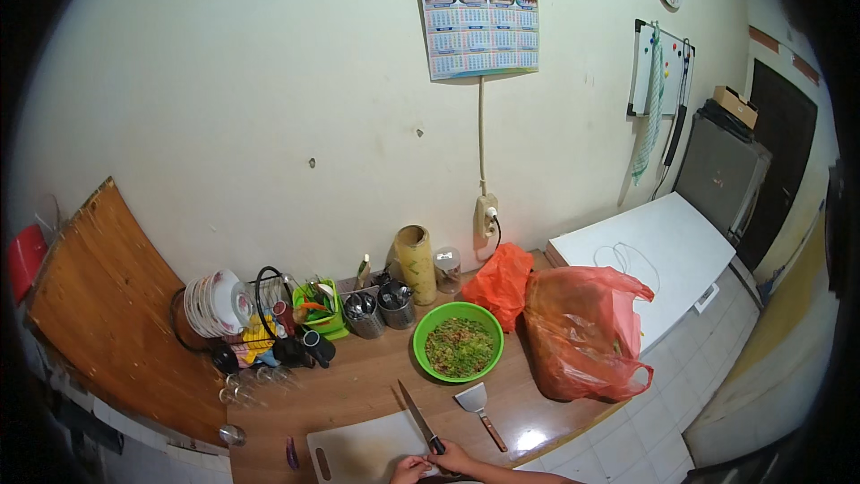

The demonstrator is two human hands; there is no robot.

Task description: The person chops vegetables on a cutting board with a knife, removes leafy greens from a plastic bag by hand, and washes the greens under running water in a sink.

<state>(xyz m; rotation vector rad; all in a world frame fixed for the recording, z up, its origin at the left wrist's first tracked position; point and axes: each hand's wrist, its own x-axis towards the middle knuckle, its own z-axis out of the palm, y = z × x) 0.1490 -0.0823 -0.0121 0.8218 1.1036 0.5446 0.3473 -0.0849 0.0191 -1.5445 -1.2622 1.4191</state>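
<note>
My left hand (408,470) is at the bottom edge, over the right part of a white plastic cutting board (366,445). My right hand (457,460) meets it there, fingertips close together. Whether a small thing is pinched between them is too small to tell. A kitchen knife (416,411) points away from me across the board's right edge. Its black handle reaches my right hand's fingers, but a grip on it cannot be made out. To the right lies a metal spatula (481,410) with a wooden handle. Beyond the knife stands a green bowl (420,361) of chopped greens.
Red plastic bags (584,336) bulge at the table's right. Behind the bowl are a bamboo tube (418,269), a clear jar (447,275) and metal utensil holders (366,324). A dish rack with plates (211,309) and upturned glasses (252,383) stand left. A purple object (291,453) lies beside the board.
</note>
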